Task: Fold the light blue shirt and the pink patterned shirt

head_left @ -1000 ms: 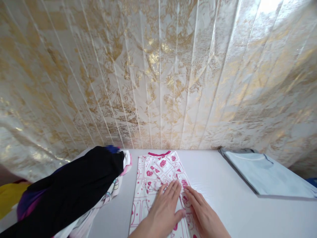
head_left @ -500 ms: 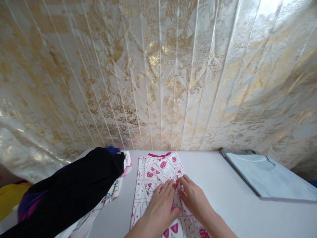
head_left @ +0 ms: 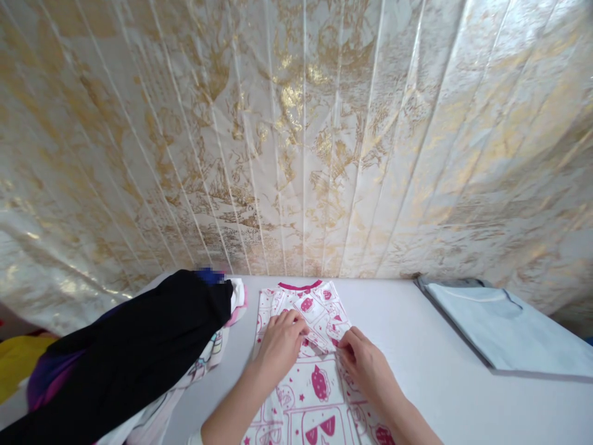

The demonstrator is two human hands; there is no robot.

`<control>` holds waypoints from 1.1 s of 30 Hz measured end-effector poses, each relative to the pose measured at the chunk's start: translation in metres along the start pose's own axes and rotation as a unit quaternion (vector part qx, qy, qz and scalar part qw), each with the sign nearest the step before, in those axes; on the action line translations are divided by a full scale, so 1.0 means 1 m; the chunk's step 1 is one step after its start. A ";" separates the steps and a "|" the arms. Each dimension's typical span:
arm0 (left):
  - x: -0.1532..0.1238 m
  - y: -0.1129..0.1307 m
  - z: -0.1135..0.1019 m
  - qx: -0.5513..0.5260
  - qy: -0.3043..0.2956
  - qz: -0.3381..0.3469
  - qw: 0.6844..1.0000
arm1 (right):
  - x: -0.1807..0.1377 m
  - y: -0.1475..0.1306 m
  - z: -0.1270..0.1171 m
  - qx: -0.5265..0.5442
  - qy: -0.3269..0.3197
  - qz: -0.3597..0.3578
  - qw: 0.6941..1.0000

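A white shirt (head_left: 319, 383) with a pink cartoon print and a dark pink neckband lies on the table, its neck toward the wall. Its sides are folded inward, and a loose flap of cloth crosses the middle below the neck. My left hand (head_left: 281, 341) is over the left part of that flap, fingers curled in on the cloth. At the flap's right edge, my right hand (head_left: 364, 358) pinches the fabric between thumb and fingers. Both hands hide parts of the shirt beneath them.
On the left, a heap of clothes is topped by a black garment (head_left: 139, 346), with a yellow cloth (head_left: 23, 364) beside it. Folded light blue shirts (head_left: 509, 327) lie at the right. A gold-patterned, shiny sheet (head_left: 296, 136) hangs behind the white table (head_left: 426, 395).
My hands have moved apart, the left one leftward and away from me, the right slightly right. Between them the cloth flap is now spread across the shirt.
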State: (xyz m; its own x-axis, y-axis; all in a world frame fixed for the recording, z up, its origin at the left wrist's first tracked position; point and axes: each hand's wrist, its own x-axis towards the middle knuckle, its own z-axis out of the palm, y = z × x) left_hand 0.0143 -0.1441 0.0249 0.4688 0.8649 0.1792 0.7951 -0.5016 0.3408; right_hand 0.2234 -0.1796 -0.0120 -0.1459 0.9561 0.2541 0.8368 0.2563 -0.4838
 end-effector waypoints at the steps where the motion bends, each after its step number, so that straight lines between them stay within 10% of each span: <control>1: 0.000 0.000 -0.001 0.003 0.001 -0.005 1.000 | 0.000 0.001 -0.001 0.013 -0.003 -0.003 1.000; 21: -0.001 0.028 0.013 -0.059 -0.030 0.094 0.993 | 0.001 0.010 -0.007 0.051 -0.025 -0.009 0.998; 33: -0.023 -0.055 -0.033 -0.079 0.087 -0.046 0.992 | 0.001 0.014 -0.002 -0.049 -0.034 -0.055 0.997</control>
State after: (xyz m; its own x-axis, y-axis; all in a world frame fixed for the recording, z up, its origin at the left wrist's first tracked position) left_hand -0.0533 -0.1354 0.0329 0.3126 0.9039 0.2921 0.7550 -0.4230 0.5010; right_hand 0.2357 -0.1754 -0.0170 -0.2725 0.9311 0.2425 0.8605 0.3485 -0.3715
